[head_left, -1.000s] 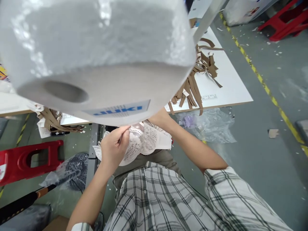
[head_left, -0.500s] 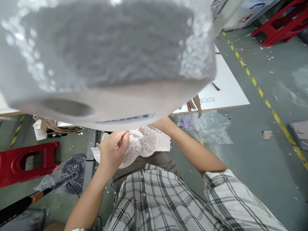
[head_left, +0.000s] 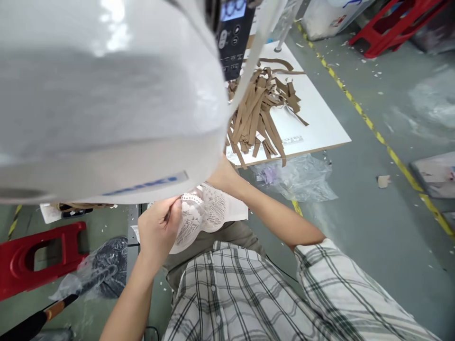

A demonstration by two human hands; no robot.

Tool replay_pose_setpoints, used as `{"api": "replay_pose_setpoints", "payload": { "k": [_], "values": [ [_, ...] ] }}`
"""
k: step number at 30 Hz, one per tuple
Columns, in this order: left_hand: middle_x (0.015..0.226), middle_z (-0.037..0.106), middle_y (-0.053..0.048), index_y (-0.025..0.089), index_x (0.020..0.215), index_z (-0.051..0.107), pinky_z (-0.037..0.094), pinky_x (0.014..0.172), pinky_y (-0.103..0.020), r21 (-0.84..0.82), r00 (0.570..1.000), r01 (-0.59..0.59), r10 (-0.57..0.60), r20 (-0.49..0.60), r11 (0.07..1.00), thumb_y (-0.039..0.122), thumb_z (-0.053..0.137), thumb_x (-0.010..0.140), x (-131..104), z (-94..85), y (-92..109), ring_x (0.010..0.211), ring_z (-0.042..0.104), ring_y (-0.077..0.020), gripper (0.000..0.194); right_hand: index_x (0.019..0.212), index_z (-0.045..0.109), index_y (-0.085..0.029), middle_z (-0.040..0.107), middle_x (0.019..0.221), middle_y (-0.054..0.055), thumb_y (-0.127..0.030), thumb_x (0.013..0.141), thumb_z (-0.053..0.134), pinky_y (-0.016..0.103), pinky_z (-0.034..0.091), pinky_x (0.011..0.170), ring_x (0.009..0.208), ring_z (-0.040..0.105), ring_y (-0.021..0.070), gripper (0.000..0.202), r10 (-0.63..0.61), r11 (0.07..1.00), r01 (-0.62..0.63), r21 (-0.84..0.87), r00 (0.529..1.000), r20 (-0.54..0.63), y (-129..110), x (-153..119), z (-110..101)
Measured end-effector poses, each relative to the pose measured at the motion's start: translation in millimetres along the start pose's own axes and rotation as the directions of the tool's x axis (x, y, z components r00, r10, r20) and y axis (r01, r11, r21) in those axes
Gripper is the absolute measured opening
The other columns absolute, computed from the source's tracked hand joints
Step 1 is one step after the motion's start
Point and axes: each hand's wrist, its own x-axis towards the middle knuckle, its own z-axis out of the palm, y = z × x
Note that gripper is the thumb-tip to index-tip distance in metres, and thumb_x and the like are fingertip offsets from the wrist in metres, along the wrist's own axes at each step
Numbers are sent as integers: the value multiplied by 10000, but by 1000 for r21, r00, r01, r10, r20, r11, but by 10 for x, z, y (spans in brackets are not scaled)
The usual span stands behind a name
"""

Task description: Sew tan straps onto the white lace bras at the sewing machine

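The left grip (head_left: pixel 158 229) pinches tight on a white lace bra (head_left: pixel 211 210), which extends rightward from it, long axis crosswise, rounded cups facing the plaid shirt (head_left: pixel 223 289); the right grip (head_left: pixel 221 176), partly hidden, can't be read.

Blue JUKI lettering (head_left: pixel 145 185) marks the machine (head_left: pixel 106 137).
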Motion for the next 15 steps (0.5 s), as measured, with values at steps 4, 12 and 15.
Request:
{"api": "replay_pose_setpoints", "payload": {
  "k": [4, 12, 15],
  "values": [
    [1021, 791, -7, 252, 1059, 772, 534, 721, -223, -14, 1000, -12, 12, -25, 1000, 274, 569, 947, -3, 7, 31, 857, 738, -166, 233, 814, 541, -191, 610, 982, 50, -160, 787, 532, 316, 437, 853, 979, 552, 198, 42, -22, 998, 24, 54, 999, -37, 14, -13, -9],
    [1010, 791, -8, 237, 1053, 772, 530, 776, -213, 0, 997, -35, 35, -65, 999, 251, 583, 942, -14, 26, 57, 840, 726, -141, 220, 809, 551, -178, 580, 972, 30, -143, 799, 565, 267, 409, 781, 892, 541, 158, 39, -5, 998, 7, 63, 999, -32, 60, -34, 10],
    [1007, 791, -13, 229, 1050, 774, 533, 769, -218, -3, 997, -25, 24, -69, 1000, 253, 582, 943, -21, 26, 65, 837, 725, -143, 221, 820, 560, -176, 578, 975, 31, -157, 815, 560, 266, 408, 770, 878, 540, 156, 20, 1, 999, 0, 35, 1000, -31, 64, -38, 10]
  ]
}}
